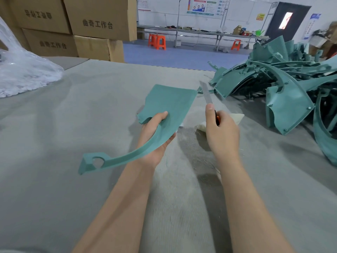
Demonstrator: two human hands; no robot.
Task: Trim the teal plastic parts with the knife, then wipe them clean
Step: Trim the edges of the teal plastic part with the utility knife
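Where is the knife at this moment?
In the head view, just right of centre: the right hand grips the knife, blade pointing away, beside the right edge of the teal part held by the left hand, near a white cloth.

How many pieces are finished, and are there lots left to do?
No finished stack shows. Right now the left hand holds one part and the right hand holds the knife beside its edge. A big pile waits on the right, and the cloth lies idle, so wiping is to come.
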